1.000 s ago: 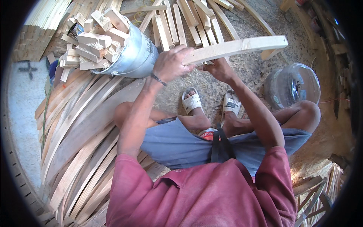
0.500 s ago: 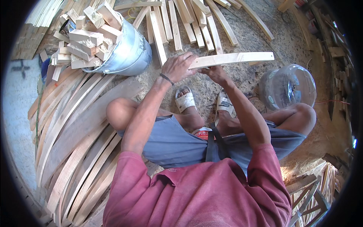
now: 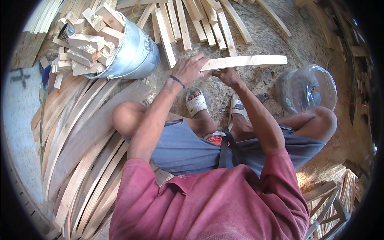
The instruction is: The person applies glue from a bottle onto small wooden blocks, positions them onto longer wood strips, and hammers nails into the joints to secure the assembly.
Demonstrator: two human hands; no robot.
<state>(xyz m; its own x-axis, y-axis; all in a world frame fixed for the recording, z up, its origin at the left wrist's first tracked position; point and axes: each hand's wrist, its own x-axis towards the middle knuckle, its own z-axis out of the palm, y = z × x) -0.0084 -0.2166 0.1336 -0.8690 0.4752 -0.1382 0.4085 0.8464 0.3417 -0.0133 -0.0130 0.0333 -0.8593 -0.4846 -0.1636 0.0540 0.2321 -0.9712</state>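
Pale, freshly cut wood makes up the curved slat (image 3: 244, 62) held crosswise above the sawdust-strewn ground (image 3: 256, 36), in front of the seated person's sandalled feet (image 3: 197, 103). Left hand (image 3: 191, 68), with a dark band at the wrist, is clenched over the slat's left end, fingers wrapped across its upper face. Right hand (image 3: 226, 76) grasps the same slat from below, just beside the left hand, fingers curled under the lower edge; the two hands are nearly touching. Most of the slat's length projects freely to the person's right, its far end reaching above a clear plastic container (image 3: 306, 88) that stands on the ground near the right knee.

To the left, close to the left hand, a galvanised metal bucket (image 3: 134, 56) lies tilted, heaped with short wooden offcut blocks (image 3: 90, 40); more blocks lie spilled beside it. Straight wooden strips (image 3: 192, 20) lie side by side on the ground beyond the hands. A stack of long curved wooden slats (image 3: 76, 148) fans out along the person's left side, beside the left knee. The person wears a faded red shirt (image 3: 208, 200) and grey-blue shorts (image 3: 184, 148).
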